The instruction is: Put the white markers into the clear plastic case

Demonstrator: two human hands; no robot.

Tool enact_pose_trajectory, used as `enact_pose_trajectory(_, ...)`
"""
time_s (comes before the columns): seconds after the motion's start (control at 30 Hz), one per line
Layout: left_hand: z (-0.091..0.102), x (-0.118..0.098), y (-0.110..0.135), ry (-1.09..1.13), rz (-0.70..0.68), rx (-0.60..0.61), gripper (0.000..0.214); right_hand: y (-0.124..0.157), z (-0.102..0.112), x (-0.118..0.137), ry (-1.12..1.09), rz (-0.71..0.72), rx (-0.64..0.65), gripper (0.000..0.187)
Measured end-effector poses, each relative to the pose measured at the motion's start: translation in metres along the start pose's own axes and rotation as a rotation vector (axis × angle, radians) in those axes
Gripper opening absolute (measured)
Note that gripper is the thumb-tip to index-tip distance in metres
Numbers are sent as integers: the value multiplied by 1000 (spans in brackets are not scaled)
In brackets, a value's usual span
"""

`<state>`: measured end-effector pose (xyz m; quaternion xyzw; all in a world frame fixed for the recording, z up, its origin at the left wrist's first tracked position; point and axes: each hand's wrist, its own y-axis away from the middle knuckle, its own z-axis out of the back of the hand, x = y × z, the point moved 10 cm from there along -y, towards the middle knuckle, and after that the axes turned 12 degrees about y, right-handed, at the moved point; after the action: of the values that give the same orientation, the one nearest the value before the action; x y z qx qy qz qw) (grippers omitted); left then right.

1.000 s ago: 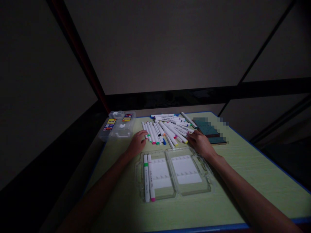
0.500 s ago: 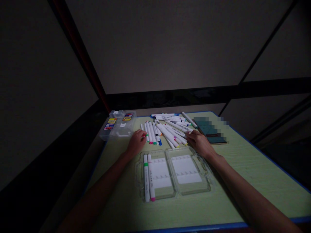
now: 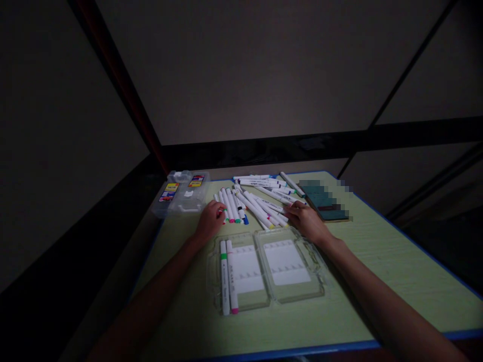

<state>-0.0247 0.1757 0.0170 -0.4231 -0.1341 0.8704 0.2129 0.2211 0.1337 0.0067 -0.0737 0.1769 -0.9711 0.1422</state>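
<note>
My left hand [image 3: 210, 219] is at the left end of a row of white markers [image 3: 231, 206] with coloured ends. Its fingers are curled against the outermost ones, and whatever they grip is hidden. On the right, my right hand [image 3: 307, 221] has its fingers closed on the end of a white marker [image 3: 277, 207] at the edge of a loose pile. Nearer me lies an opened clear plastic case [image 3: 271, 303]. Two markers rest side by side in its left half, one with a green band [image 3: 225, 279], the other with a pink end [image 3: 233, 281].
Another clear case [image 3: 188, 205] with colourful labels stands at the table's back left. More markers [image 3: 260, 183] lie crossed at the back. A dark green flat object [image 3: 319, 198], partly pixelated, is at the right. The light green table [image 3: 396, 281] has a blue edge, with a wall behind.
The view has shifted slightly, moving everything a little left. Both hands stay at the markers with almost the same posture. The two markers in the case are unchanged.
</note>
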Motion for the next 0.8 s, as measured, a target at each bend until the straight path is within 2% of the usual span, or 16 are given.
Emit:
enact_pose_trajectory(0.2, -6, -6, 1, 40, -22, 32, 15, -1, 5, -2, -53, -27, -52, 24)
enact_pose_trajectory(0.4, -19, -16, 3, 173, -64, 139, 15, 0, 10, -8, -86, -76, -97, 24)
enact_pose_trajectory(0.53, -22, -20, 4, 181, -98, 183, 21, 2, 20, -6, -95, -83, -127, 30)
enact_pose_trajectory(0.57, -23, -21, 4, 176, -106, 188, 23, 2, 24, 0, -98, -57, -130, 31)
enact_pose_trajectory(0.63, -23, -22, 4, 173, -113, 197, 24, 2, 33, 22, -108, 83, -123, 33)
enact_pose_trajectory(0.73, -23, -22, 4, 180, -108, 200, 24, 9, 34, 65, -148, 357, 12, 33)
enact_pose_trajectory(0.8, -22, -22, 4, 185, -100, 200, 24, 15, 31, 86, -149, 477, 88, 34)
